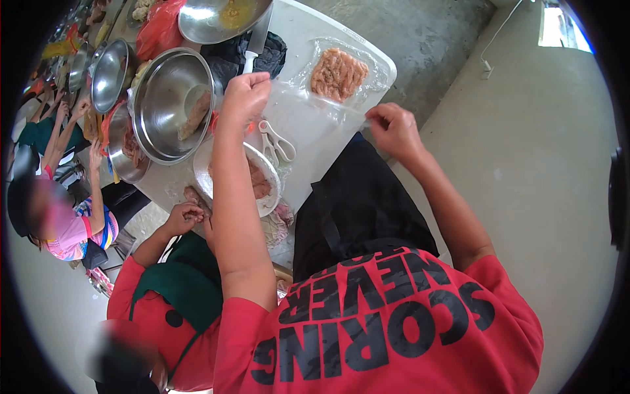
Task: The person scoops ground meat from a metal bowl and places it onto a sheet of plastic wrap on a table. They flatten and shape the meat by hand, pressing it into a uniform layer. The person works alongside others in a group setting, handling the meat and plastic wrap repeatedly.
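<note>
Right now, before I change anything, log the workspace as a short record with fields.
Left hand: pinching clear film
Right hand: pinching the film's other side
Film: stretched between both hands
Meat slab: flat on clear plastic, on white table
Knife: beyond left hand, white handle toward it

A flat, roughly square slab of pinkish, ridged raw meat [338, 74] lies on crinkled clear plastic film [373, 82] near the rounded far-right corner of the white table [302, 26], with clear film also stretched out along its near side
</note>
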`<action>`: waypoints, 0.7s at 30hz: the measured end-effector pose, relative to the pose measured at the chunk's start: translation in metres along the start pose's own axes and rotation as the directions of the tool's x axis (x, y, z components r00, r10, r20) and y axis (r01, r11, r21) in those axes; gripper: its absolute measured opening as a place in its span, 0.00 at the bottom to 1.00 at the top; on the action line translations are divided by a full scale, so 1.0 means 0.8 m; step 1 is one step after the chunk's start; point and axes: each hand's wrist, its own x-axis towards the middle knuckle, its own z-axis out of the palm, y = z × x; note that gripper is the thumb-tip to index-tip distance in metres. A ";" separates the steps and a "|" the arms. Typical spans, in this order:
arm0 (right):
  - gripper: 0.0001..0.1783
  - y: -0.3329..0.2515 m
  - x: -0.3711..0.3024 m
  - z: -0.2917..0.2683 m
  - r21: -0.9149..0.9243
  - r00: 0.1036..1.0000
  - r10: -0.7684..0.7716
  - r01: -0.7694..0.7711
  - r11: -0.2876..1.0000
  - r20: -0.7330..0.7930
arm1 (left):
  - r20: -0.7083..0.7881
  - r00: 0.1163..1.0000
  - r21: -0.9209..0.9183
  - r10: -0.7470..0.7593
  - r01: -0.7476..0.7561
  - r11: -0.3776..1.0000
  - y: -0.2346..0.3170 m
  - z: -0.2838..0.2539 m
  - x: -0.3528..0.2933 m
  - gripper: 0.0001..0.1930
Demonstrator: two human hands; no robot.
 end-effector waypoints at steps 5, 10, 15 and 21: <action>0.08 0.022 0.051 -0.029 0.030 0.963 0.258 -0.261 0.965 0.081 | -0.021 0.993 0.101 0.118 -0.115 0.988 -0.006 0.031 0.054 0.18; 0.07 0.063 0.091 -0.035 0.162 0.895 0.421 -0.442 0.882 0.146 | -0.081 0.989 0.351 0.127 -0.091 0.932 0.035 0.062 0.072 0.11; 0.06 0.079 0.114 -0.045 0.381 0.814 0.508 -0.580 0.720 0.281 | -0.118 0.926 0.468 0.358 -0.266 0.843 0.010 0.080 0.109 0.13; 0.04 0.099 0.132 -0.039 0.457 0.771 0.575 -0.631 0.628 0.274 | -0.080 0.962 -0.179 0.262 -0.272 0.945 -0.008 0.119 0.148 0.08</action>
